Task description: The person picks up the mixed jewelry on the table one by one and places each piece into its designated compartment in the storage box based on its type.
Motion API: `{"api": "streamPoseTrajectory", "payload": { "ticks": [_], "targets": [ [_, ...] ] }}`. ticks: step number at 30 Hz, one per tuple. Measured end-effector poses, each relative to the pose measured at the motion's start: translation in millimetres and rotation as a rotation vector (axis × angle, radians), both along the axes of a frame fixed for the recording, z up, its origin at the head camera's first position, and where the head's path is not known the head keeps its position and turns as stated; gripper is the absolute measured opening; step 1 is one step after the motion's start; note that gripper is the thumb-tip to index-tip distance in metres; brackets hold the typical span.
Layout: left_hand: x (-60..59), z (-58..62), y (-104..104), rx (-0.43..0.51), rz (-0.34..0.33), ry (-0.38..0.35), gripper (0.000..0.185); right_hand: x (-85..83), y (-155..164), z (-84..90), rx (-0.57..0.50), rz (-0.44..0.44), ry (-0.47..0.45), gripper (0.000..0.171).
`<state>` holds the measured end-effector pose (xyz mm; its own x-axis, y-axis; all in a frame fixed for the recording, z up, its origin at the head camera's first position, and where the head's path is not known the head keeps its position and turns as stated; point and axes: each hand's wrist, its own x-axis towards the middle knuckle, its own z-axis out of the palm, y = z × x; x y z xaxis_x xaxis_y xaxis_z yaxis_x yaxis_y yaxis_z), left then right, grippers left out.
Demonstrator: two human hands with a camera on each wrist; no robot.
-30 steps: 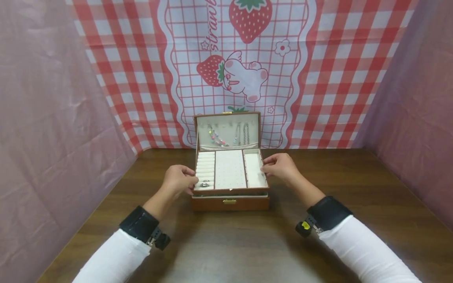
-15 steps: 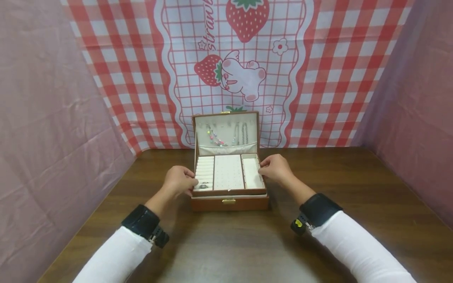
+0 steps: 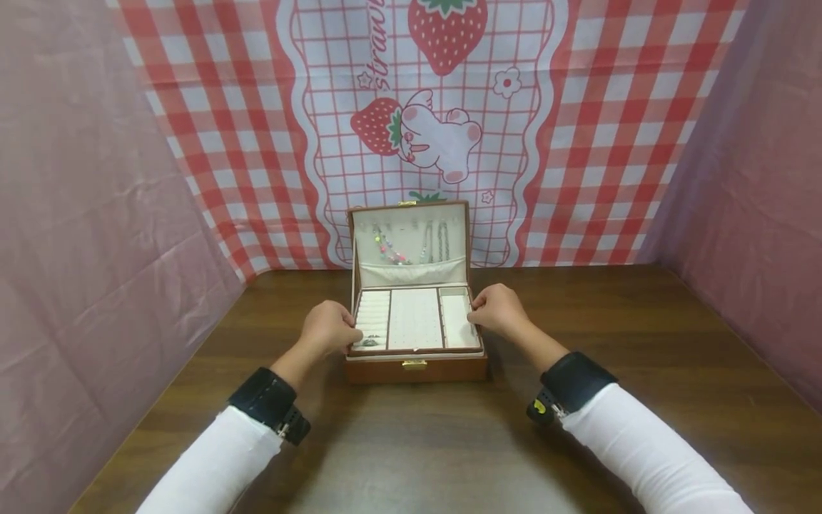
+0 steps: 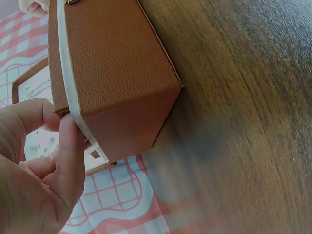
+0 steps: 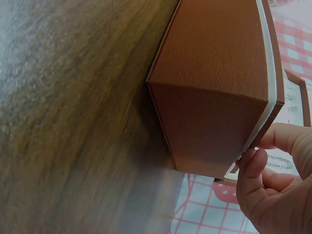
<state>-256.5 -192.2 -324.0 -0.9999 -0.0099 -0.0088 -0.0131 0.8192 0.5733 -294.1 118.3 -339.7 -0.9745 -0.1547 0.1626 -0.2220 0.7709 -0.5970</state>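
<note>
soft, even light from above; faint shadows under both forearms; the wrist views show the table [image 4: 243, 97] blurred.

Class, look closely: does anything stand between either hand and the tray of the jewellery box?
Nothing visible does. The left hand and right hand each grip an end of the tray, fingers directly on its edge, above the brown box base.
</note>
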Motion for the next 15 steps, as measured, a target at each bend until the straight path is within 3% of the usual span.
{"api": "streamPoseTrajectory", "payload": {
  "ticks": [5, 11, 15],
  "targets": [
    [-1.3, -0.9, 1, -0.115, -0.045, 0.025, 0.013, 0.5, -1, -3.7, 0.013, 0.003, 0.035, 0.006],
    [-5.0, 1.2, 8, -0.347, -0.167, 0.097, 0.030, 1.4, -2, -6.7, 0.029, 0.007, 0.062, 0.016],
    [-5.5, 4.7, 11, -0.406, -0.178, 0.078, 0.032, 1.8, -1, -5.5, 0.040, 0.028, 0.074, 0.011]
  ]
}}
